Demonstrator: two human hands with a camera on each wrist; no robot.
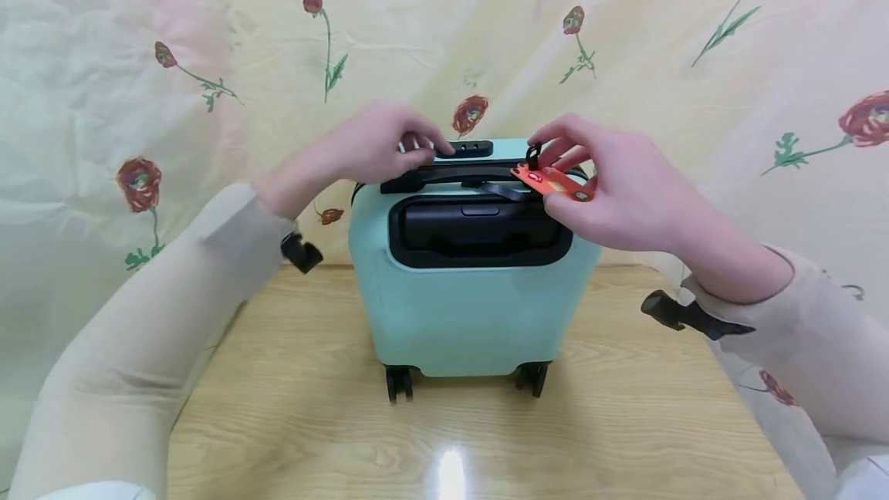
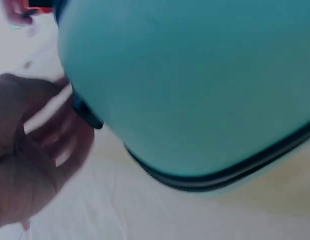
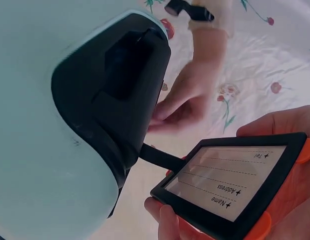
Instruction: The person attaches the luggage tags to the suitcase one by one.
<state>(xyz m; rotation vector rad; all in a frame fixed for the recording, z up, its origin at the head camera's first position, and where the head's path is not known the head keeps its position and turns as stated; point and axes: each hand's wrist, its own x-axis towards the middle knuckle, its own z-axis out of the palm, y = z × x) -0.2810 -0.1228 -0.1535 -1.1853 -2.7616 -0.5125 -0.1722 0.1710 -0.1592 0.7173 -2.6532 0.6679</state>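
A mint-green suitcase (image 1: 465, 315) stands upright with its black carry handle (image 1: 441, 174) on top. My right hand (image 1: 625, 191) pinches an orange luggage tag (image 1: 559, 182) just right of that handle. From the tag a black strap (image 3: 162, 158) runs to the handle. In the right wrist view, the tag's back shows a card (image 3: 227, 175) with lines for name, address and phone, framed in black. My left hand (image 1: 378, 143), fingers loosely bent, is at the left end of the black lock panel (image 1: 475, 149); whether it touches the panel is unclear.
Black caster wheels (image 1: 399, 383) hold the suitcase on a wooden tabletop (image 1: 292, 423). A recessed black housing (image 1: 479, 230) sits in its near side below the handle. Behind hangs a floral cloth (image 1: 430, 29). Each sleeve carries a black wrist strap (image 1: 301, 251).
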